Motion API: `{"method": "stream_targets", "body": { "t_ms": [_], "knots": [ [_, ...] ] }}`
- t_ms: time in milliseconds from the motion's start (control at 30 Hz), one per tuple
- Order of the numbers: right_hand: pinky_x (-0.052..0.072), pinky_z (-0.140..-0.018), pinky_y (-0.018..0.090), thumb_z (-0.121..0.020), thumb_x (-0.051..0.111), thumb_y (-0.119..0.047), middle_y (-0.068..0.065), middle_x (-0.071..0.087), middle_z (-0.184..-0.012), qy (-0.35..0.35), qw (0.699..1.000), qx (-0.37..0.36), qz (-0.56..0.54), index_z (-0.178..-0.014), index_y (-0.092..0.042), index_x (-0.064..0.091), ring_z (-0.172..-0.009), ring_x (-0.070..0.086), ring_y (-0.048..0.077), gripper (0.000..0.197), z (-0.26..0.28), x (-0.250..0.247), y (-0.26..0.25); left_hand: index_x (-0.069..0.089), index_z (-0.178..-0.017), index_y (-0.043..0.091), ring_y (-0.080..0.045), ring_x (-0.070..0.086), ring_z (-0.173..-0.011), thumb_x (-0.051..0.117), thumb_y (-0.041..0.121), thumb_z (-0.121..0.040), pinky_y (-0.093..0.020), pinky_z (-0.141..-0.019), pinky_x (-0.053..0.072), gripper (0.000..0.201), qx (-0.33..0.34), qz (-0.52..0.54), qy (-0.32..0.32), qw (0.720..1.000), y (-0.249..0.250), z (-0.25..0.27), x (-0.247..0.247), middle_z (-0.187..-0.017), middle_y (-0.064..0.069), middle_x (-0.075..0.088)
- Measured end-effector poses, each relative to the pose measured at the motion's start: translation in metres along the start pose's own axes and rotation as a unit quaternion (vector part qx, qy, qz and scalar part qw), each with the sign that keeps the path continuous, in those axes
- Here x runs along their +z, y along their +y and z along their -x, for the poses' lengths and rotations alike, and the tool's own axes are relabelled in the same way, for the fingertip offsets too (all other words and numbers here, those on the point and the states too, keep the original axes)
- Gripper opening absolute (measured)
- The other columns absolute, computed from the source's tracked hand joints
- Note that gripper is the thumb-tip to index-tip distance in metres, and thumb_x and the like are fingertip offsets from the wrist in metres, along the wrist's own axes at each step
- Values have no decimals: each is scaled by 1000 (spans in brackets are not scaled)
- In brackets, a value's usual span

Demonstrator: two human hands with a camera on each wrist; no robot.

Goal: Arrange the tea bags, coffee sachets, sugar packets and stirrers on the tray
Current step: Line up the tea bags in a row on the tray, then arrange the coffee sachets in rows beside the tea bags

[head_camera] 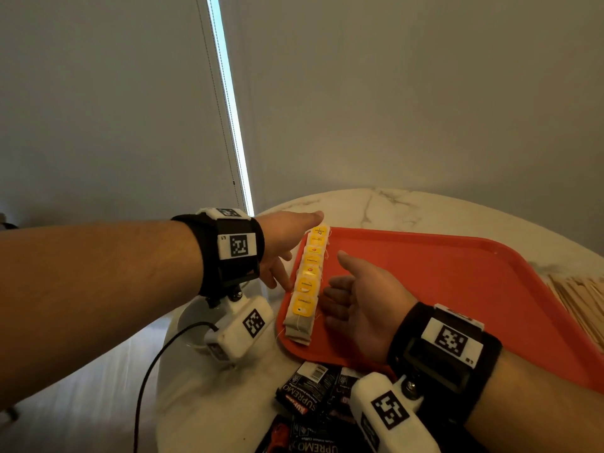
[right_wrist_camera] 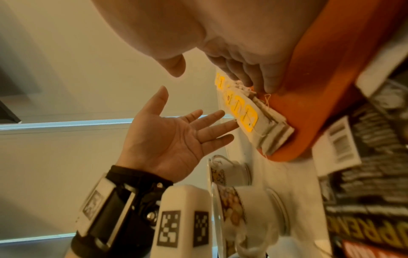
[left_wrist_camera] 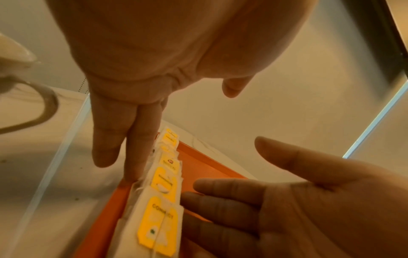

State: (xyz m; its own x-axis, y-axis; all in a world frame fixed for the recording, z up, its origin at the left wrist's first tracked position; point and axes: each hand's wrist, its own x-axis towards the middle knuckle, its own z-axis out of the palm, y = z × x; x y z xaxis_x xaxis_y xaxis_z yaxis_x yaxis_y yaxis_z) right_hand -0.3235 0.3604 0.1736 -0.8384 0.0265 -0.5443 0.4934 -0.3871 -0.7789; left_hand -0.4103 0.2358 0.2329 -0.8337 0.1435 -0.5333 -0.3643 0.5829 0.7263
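Red plastic tray (head_camera: pixel 457 273) sits on a white marble table (head_camera: pixel 408 207) in the head view, and a row of tea bags (head_camera: pixel 305 286) with yellow tags lies overlapped along the tray's left edge. The left hand (head_camera: pixel 281 243) reaches over that edge with its fingers straight, tips at the outer side of the row; the right hand (head_camera: pixel 362 305) rests on the tray floor just beside the row's inner side, fingers extended and relaxed, gripping nothing. Black coffee sachets (head_camera: pixel 313 397) are heaped on the table at the tray's near edge, and wooden stirrers (head_camera: pixel 578 302) lie off the tray's right side. From the left wrist, the left hand's fingers (left_wrist_camera: pixel 134 148) point straight down and touch the outer edge of the tea bags (left_wrist_camera: pixel 161 209), while the right hand (left_wrist_camera: pixel 298 209) lies flat against the opposite side — the row is between the two hands. From the right wrist, the left hand (right_wrist_camera: pixel 170 137) shows an open palm with spread fingers meeting the tea bags (right_wrist_camera: pixel 262 125), which rest at the rounded corner of the tray (right_wrist_camera: pixel 309 87). Patterned teacups (right_wrist_camera: pixel 234 206) stand on the table below — just beside the tray — and the coffee sachets (right_wrist_camera: pixel 364 174) crowd the right edge.
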Motion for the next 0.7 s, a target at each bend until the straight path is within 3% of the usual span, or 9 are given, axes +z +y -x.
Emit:
{"method": "stream_targets", "body": {
  "t_ms": [100, 200, 367, 533, 633, 700],
  "knots": [
    [43, -108, 46, -97, 53, -58, 13, 69, -122, -12, 1000, 6, 0, -143, -3, 47, -117, 63, 27, 72, 3, 2, 5, 12, -166, 33, -55, 66, -112, 45, 74, -97, -63, -111, 40, 87, -6, -11, 1, 1000, -3, 7, 1, -164, -26, 31],
    [47, -101, 44, -97, 54, -57, 13, 72, -116, -9, 1000, 0, 6, -134, -4, 54, -110, 67, 27, 65, 5, 3, 8, 12, -166, 31, -54, 67, -112, 44, 73, -98, -63, -114, 39, 86, -5, -20, 0, 1000, -4, 14, 4, -164, -25, 31],
    [50, -94, 43, -93, 58, -59, 14, 66, -121, 2, 1000, 12, 25, -141, -3, 49, -111, 63, 29, 74, 12, -2, 12, 14, -166, 32, -50, 70, -108, 44, 75, -97, -61, -113, 41, 87, 6, -48, -6, 999, -7, 23, 6, -164, -24, 34],
    [50, -99, 45, -96, 56, -57, 14, 72, -113, -15, 999, 25, 21, -129, -5, 55, -107, 67, 29, 62, 19, 0, 18, 16, -166, 25, -48, 72, -104, 43, 73, -99, -60, -114, 41, 87, 10, -71, 1, 997, -10, 30, 11, -162, -24, 36],
    [50, -97, 44, -97, 55, -55, 12, 72, -111, -11, 999, 20, 23, -118, -6, 57, -104, 67, 28, 54, 21, 1, 17, 14, -166, 23, -51, 68, -111, 42, 72, -100, -61, -116, 38, 87, 16, -93, 14, 995, -12, 36, 14, -165, -22, 33],
    [50, -91, 40, -95, 58, -56, 7, 68, -112, -3, 1000, 5, 27, -122, -4, 57, -102, 64, 24, 59, 22, -2, 14, 15, -167, 23, -52, 63, -121, 43, 70, -100, -59, -117, 37, 86, 29, -102, 30, 994, -12, 44, 12, -168, -18, 29]
  ]
}}
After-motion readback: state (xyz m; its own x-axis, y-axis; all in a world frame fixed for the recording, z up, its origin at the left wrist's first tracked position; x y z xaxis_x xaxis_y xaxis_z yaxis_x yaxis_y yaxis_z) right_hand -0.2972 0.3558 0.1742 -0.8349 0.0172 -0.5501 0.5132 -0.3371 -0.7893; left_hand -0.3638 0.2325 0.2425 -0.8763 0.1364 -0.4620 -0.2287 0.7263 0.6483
